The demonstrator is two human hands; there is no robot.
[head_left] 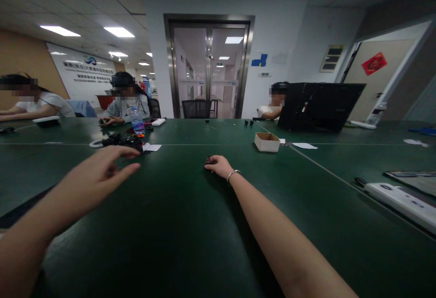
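My right hand (220, 167) reaches out over the green table (163, 225), a silver bracelet on its wrist. Its fingers are closed on a small dark piece with a shiny, metal-looking top (208, 159), low at the table surface; its exact kind is too small to make out. My left hand (98, 177) is raised on the left, thumb and index finger apart with nothing between them. Beyond it lies a tangle of black items (123, 141), partly hidden by that hand.
A small open box (267, 142) stands right of centre, near a black monitor (320, 107). White power strip (402, 202) lies at the right. A water bottle (137, 121) and white paper (151, 147) are at the left. Several people sit around the table.
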